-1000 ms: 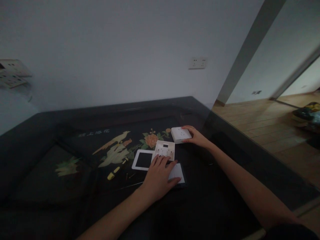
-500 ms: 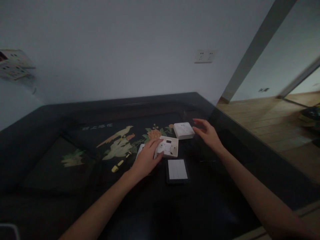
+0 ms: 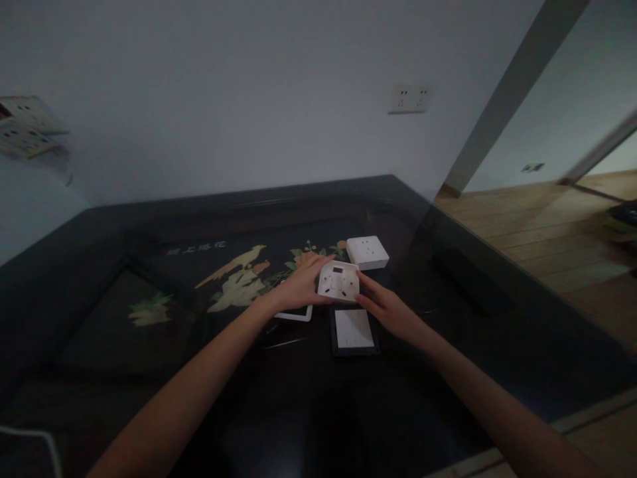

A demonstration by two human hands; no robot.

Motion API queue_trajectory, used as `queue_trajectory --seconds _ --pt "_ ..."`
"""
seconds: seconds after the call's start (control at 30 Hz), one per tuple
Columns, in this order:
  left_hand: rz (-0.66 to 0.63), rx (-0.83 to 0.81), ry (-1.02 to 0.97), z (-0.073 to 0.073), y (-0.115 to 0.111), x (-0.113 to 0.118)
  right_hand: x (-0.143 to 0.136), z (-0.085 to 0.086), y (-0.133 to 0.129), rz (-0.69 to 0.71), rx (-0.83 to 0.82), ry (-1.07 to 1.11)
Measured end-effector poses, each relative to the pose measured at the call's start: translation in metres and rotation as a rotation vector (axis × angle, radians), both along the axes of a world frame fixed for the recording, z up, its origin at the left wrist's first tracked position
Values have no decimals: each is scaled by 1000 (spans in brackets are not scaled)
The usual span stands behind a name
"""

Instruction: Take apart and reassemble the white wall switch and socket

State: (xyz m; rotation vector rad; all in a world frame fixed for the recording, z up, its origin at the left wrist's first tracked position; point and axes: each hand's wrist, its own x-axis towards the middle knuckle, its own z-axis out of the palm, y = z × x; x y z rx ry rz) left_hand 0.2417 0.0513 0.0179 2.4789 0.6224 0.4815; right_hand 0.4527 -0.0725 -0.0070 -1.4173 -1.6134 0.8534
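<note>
A shallow white plastic back box point(image 3: 339, 283), with slots and a dark rectangular opening, is between my two hands. My left hand point(image 3: 301, 285) grips its left side, thumb and fingers around the edge. The fingers of my right hand point(image 3: 385, 305) close on its right edge. Just behind stands a white box with a wall socket face point(image 3: 368, 249). Below the back box lies a dark square panel with a white label point(image 3: 353, 330). A white-edged frame point(image 3: 300, 315) is partly hidden under my left hand and wrist.
The glossy black table point(image 3: 279, 398) bears a bird and flower picture point(image 3: 241, 275). A pale wall behind holds a double socket point(image 3: 409, 98). A white cable point(image 3: 37, 435) curves at the lower left. Wooden floor point(image 3: 527, 206) lies beyond the right edge.
My right hand has moved left from beside the socket box and taken hold of the back box. The back box is now raised and tilted between both hands, uncovering more of the white-edged frame.
</note>
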Motion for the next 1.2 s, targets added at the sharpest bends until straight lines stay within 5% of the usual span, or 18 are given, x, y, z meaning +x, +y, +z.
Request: queue_trajectory --seconds 0.2,0.37,0.6,0.83,1.03,1.2 --pt "108 50 -140 34 -38 -24 -7 37 -18 57 63 127" --pt "201 25 -235 19 -91 -71 -27 55 -38 206 29 92" --pt "176 -59 -253 -16 -127 -109 -51 41 -49 417 69 -204" --pt "123 -85 -108 -13 -125 -115 -10 34 -36 161 151 -410" --pt "87 -91 -2 -12 -131 -111 -10 22 -37 328 25 -500" --pt "97 -138 30 -12 -134 -109 -10 17 -37 340 7 -526"
